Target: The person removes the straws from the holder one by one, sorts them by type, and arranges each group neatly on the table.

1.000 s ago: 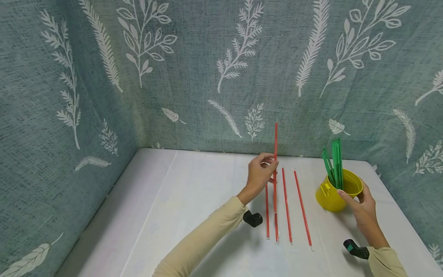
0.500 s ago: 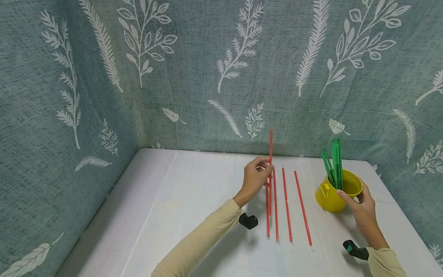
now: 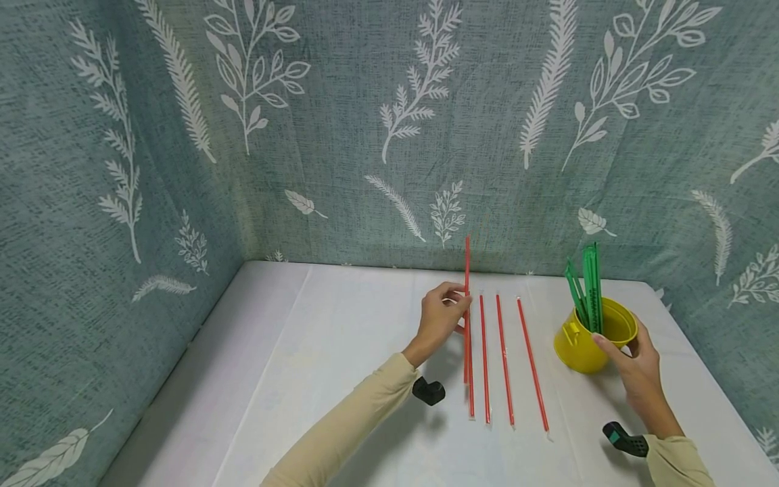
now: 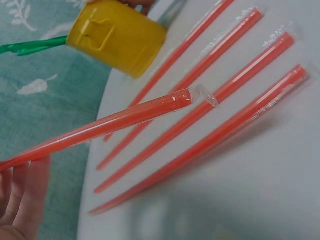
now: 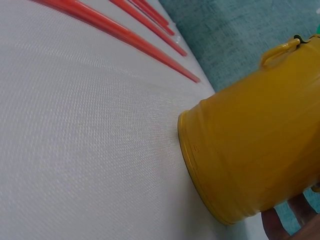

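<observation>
My left hand point(image 3: 439, 318) pinches a red straw point(image 3: 467, 260) in a clear wrapper, raised above the table. In the left wrist view its near end, with a twisted bit of clear film, points out over the other straws. Several more wrapped red straws point(image 3: 504, 358) lie side by side on the white table; the held one overlaps the leftmost in the head view. My right hand point(image 3: 639, 372) grips the small yellow bucket point(image 3: 578, 352) at its rim, thumb at the front, other fingers mostly hidden behind. Green, printed stick-like packets point(image 3: 592, 287) stand in the bucket.
The white table point(image 3: 341, 318) runs back to a grey-green curtain point(image 3: 347, 135) with white leaf patterns, which also rises along the left and right. Black devices point(image 3: 429, 391) sit at both wrists.
My left hand has moved left and slightly nearer with the held straw, from over the neighbouring straws to the leftmost one. My right hand and the bucket look nearly the same.
</observation>
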